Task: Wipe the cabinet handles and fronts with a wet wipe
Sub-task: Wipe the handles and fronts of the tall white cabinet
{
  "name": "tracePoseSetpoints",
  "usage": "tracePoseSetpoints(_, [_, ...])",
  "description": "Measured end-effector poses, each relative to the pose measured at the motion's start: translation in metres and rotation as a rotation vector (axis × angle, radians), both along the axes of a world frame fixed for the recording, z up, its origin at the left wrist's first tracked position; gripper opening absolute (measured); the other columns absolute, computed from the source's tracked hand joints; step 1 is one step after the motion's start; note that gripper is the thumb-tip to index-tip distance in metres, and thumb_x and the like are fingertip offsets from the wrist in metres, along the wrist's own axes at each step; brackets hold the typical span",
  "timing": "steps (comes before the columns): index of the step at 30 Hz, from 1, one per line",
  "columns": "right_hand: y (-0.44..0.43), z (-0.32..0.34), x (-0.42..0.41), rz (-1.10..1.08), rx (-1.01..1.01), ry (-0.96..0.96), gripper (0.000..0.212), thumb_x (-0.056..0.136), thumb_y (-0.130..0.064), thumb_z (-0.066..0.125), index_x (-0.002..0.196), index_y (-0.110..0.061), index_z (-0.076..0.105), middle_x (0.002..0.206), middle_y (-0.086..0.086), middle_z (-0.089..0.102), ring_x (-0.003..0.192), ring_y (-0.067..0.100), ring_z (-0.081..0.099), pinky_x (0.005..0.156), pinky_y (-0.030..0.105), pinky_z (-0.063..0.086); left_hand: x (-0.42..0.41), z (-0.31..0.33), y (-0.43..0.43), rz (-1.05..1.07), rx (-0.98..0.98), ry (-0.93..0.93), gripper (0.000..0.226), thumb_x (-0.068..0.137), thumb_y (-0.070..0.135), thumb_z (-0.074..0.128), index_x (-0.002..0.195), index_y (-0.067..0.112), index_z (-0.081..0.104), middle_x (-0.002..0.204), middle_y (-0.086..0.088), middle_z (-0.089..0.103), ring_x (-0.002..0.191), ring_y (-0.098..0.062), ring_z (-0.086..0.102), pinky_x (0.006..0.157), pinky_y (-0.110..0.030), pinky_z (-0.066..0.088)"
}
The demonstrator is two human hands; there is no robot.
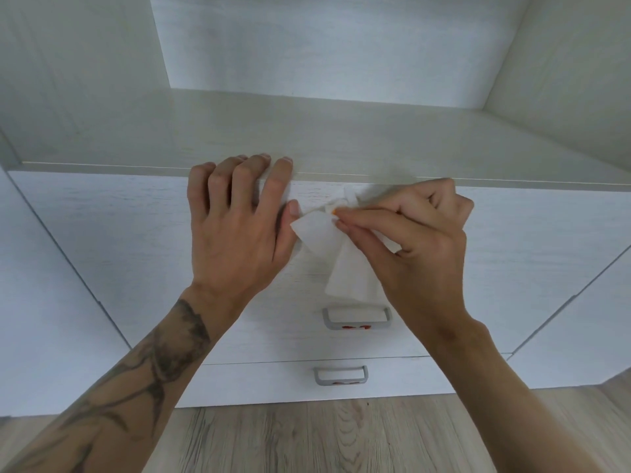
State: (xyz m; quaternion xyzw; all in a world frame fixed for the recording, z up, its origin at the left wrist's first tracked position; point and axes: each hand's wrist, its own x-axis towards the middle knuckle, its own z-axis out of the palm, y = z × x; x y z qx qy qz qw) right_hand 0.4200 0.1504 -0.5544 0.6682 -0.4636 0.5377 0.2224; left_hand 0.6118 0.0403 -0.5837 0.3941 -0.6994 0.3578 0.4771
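Note:
A white wet wipe (345, 264) hangs in front of the upper drawer front (119, 233) of a white cabinet. My right hand (420, 247) pinches the wipe near its top between thumb and fingertips. My left hand (235, 220) rests on the top edge of the same drawer front, fingers hooked over the edge, and its thumb touches the wipe's left corner. Below the wipe sits a grey handle (356, 317) with red marks on it. A second grey handle (340, 374), also marked red, sits on the lower drawer front (256, 384).
An open shelf recess (324, 131) lies above the drawers, walled at the back and both sides. White cabinet panels (44, 302) flank the drawers left and right. Wood-look flooring (324, 438) runs below.

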Motion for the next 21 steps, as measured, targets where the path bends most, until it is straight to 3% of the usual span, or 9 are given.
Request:
tracePoseSetpoints(6, [0.010, -0.003, 0.002, -0.058, 0.030, -0.120, 0.004, 0.091, -0.029, 0.084, 0.094, -0.027, 0.084, 0.083, -0.013, 0.068, 0.098, 0.014, 0.048, 0.086, 0.041, 0.034, 0.001, 0.000, 0.001, -0.003, 0.006, 0.005, 0.042, 0.110, 0.034, 0.041, 0.139, 0.009, 0.058, 0.131, -0.019, 0.063, 0.120, -0.036, 0.048, 0.110, -0.054, 0.033])
tracePoseSetpoints(14, [0.006, -0.005, 0.017, -0.171, 0.025, -0.086, 0.002, 0.090, -0.026, 0.086, 0.090, -0.026, 0.084, 0.081, -0.010, 0.065, 0.099, 0.008, 0.041, 0.086, 0.035, 0.027, -0.001, -0.002, 0.003, -0.013, 0.023, 0.004, 0.043, 0.111, 0.034, 0.038, 0.139, 0.009, 0.059, 0.132, -0.020, 0.063, 0.121, -0.036, 0.048, 0.110, -0.054, 0.033])
tracePoseSetpoints(21, [0.002, -0.002, 0.025, -0.197, 0.035, -0.096, 0.002, 0.090, -0.027, 0.085, 0.090, -0.026, 0.084, 0.081, -0.009, 0.065, 0.098, 0.014, 0.046, 0.087, 0.033, 0.026, 0.001, 0.002, 0.002, -0.010, 0.012, 0.003, 0.042, 0.110, 0.034, 0.041, 0.138, 0.009, 0.060, 0.131, -0.019, 0.064, 0.120, -0.036, 0.049, 0.110, -0.053, 0.033])
